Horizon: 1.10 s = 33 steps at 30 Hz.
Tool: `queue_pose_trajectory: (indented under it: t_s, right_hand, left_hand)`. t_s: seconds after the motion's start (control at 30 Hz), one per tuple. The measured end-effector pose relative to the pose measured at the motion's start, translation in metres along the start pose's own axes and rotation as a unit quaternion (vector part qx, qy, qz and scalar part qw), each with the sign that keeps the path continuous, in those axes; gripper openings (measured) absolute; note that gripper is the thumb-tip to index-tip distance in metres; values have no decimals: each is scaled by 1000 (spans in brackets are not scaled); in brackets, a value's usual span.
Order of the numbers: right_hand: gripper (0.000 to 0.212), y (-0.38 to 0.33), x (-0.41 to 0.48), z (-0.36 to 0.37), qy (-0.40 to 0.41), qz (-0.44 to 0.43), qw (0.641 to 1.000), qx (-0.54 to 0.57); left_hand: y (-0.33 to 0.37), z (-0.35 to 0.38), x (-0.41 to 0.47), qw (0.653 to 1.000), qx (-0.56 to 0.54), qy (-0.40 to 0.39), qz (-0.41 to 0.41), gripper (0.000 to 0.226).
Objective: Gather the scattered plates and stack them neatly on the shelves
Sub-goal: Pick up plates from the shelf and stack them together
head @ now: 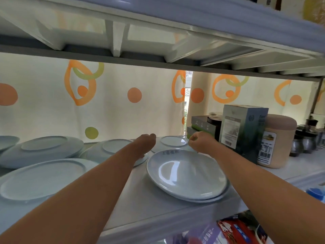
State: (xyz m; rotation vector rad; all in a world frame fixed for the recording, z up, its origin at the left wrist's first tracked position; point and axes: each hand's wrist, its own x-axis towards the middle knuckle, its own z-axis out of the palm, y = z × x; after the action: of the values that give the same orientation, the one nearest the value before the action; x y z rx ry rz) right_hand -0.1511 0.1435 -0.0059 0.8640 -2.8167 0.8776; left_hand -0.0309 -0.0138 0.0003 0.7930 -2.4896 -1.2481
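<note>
Both my hands reach to the small plate (173, 142) at the shelf's (140, 196) back edge. My left hand (146, 140) looks curled; my right hand (199, 142) pinches its rim. It is hard, smooth, breakable. I'd hold both rims.

Daylit curtain (123, 106) with orange rings
</note>
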Motion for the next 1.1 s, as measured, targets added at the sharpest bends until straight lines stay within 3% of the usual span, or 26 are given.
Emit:
queue_pose_trajectory:
  t_s: [0.13,0.27,0.37,0.5,0.67,0.9,1.1]
  right_hand:
    - [42,-7,16,2,-45,-9,998,-54]
    - [65,-10,26,2,-132,37,988,-72]
    - [65,-11,33,5,-184,39,979,-79]
    - [52,-8,40,12,-168,3,981,-97]
    - [49,-5,45,15,-148,4,986,-73]
    - [57,-1,43,18,-110,-7,993,-52]
    - [76,-7,39,16,-82,-44,993,-74]
  left_hand:
    - [1,8,14,999,-21,-28,-2,43]
    - [1,19,31,999,4,-46,-6,36]
    - [0,22,41,997,-46,-53,-42,38]
    - [1,20,46,980,-175,-47,-87,30]
    - [3,9,52,894,-429,-1,-128,20]
    - [8,6,53,858,-487,33,-157,15]
    - [11,1,46,843,-519,28,-139,33]
